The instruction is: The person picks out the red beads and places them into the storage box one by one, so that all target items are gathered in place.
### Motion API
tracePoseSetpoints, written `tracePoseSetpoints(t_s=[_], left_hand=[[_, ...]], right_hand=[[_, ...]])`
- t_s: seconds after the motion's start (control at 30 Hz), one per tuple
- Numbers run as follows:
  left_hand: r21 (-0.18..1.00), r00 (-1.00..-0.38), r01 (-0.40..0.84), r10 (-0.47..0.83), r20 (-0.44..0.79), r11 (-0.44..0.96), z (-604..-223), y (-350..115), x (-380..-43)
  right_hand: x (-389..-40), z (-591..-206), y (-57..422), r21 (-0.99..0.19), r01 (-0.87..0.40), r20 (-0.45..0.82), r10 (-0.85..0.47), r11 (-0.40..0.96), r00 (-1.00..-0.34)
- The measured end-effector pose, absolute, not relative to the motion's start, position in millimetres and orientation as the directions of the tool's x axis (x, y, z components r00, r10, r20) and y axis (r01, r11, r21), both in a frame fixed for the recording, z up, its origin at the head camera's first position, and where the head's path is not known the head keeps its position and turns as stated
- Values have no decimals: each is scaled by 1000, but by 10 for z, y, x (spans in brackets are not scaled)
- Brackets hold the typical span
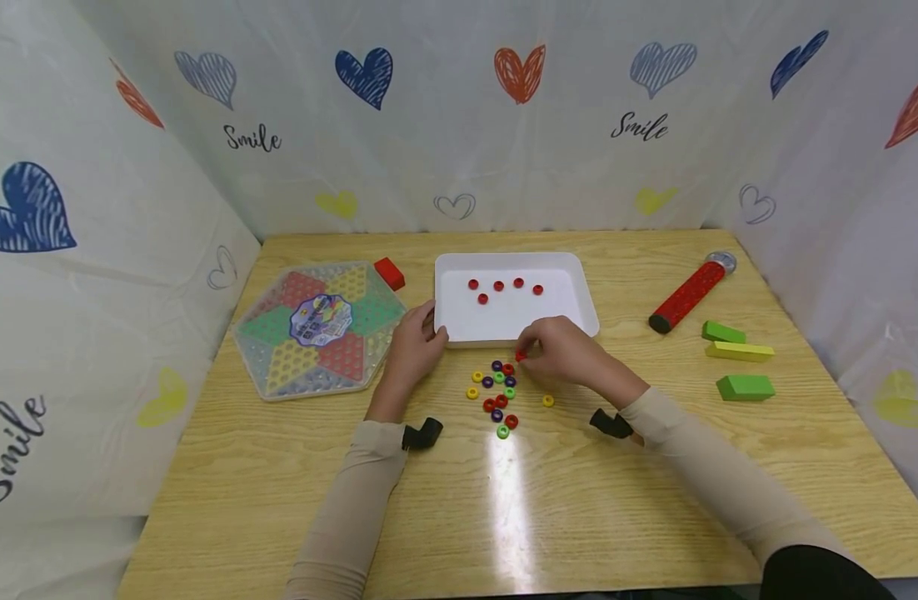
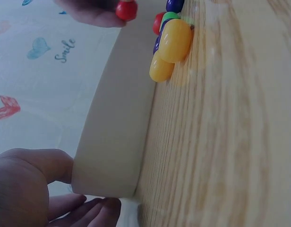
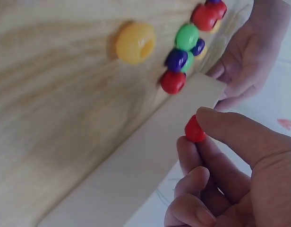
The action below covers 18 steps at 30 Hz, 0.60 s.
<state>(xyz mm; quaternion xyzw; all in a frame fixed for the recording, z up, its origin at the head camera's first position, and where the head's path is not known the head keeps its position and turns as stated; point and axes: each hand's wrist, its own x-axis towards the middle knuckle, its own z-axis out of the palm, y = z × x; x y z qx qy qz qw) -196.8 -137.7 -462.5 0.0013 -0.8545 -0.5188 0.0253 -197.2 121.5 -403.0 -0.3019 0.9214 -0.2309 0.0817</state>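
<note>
My left hand [image 1: 415,350] holds the front left corner of a shallow white tray [image 1: 474,334]; in the left wrist view the thumb lies against its wall and the fingers are round the corner. My right hand [image 1: 562,350] pinches a red bead [image 3: 195,129] between thumb and fingertips, by the tray's front rim. Inside the tray lie several red beads [image 1: 499,286], spread apart. In front of it, red, purple, green and yellow beads [image 1: 501,401] are scattered on the wooden table [image 1: 279,483]. One yellow bead [image 1: 548,401] lies apart, below the right hand.
To the left lies a hexagonal star-patterned game board [image 1: 369,350], with a red block [image 1: 389,273] at its upper right. A red tube with a silver end [image 1: 687,295] is on the right, near green blocks [image 1: 745,387] and a yellow block [image 1: 740,351]. Printed curtains surround the table.
</note>
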Motion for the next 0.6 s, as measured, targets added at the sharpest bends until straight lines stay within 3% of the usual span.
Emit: tracePoseSetpoints(t_s=[0.6], left_hand=[[890, -998, 45, -12, 56, 453, -4623, -1392, -1960]], right_hand=[[-2345, -3807, 1155, -425, -538, -16, -601, 728, -799]])
